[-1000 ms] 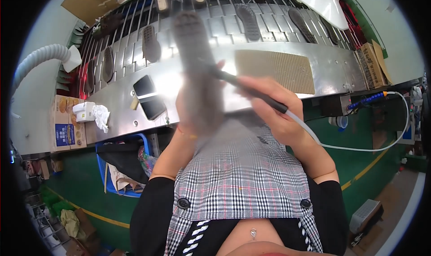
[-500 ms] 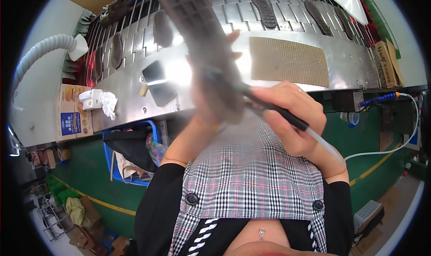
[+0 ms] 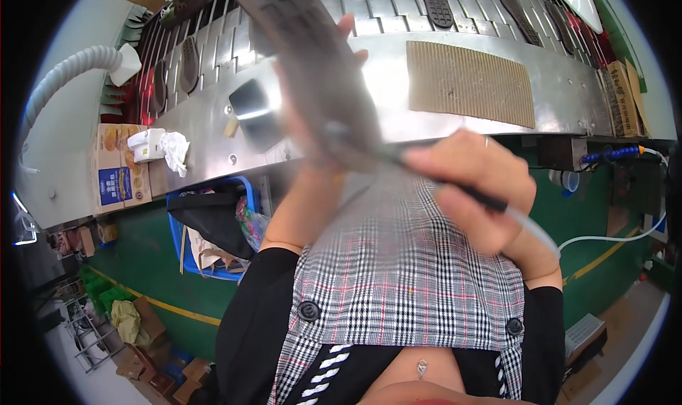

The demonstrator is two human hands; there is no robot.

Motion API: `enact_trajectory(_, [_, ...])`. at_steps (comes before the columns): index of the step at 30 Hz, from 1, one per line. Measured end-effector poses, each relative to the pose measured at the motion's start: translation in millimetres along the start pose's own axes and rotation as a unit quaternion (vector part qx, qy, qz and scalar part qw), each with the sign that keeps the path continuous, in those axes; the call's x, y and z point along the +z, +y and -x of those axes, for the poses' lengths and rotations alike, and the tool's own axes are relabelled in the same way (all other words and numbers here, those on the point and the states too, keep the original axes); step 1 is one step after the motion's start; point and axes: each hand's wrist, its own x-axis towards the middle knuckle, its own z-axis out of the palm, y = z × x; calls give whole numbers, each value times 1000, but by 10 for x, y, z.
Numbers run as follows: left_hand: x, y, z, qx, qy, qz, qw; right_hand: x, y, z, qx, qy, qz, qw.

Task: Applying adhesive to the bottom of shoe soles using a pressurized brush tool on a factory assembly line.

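Note:
Raised in front of my chest is a dark grey-brown shoe sole (image 3: 330,85) with a blocky tread, its near end blurred by motion. My left hand (image 3: 304,139) is closed around it from beneath, with fingertips showing past its right edge. In my right hand (image 3: 479,185) is a slim black-handled tool (image 3: 489,198), gripped like a pen. A pale tube (image 3: 536,232) runs from the back of its handle. The tool's tip meets or hovers over the sole's near end; blur hides which, and the tip's kind cannot be made out.
Beyond the metal bench edge, a slatted conveyor carries several soles (image 3: 433,4). A corrugated cardboard sheet (image 3: 469,82) lies on the bench, with a dark phone-like slab (image 3: 256,110) and white tissue (image 3: 175,153) to the left. A blue basket (image 3: 174,242) stands below.
The sole and my left hand have shifted slightly up and left, while my right hand is a little farther right. The whole view has also moved a little. Both hands keep their hold.

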Motion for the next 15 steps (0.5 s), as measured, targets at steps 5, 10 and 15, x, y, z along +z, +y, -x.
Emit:
enact_trajectory(5, [144, 45, -69, 28, 40, -30, 998, 95, 8, 51, -7, -25, -46, 999])
enact_trajectory(10, [103, 81, -90, 33, 41, -14, 999, -48, -6, -28, 95, -34, -45, 994])
enact_trajectory(15, [55, 124, -75, -23, -92, 217, 971, 14, -50, 33, 27, -68, -75, 994])
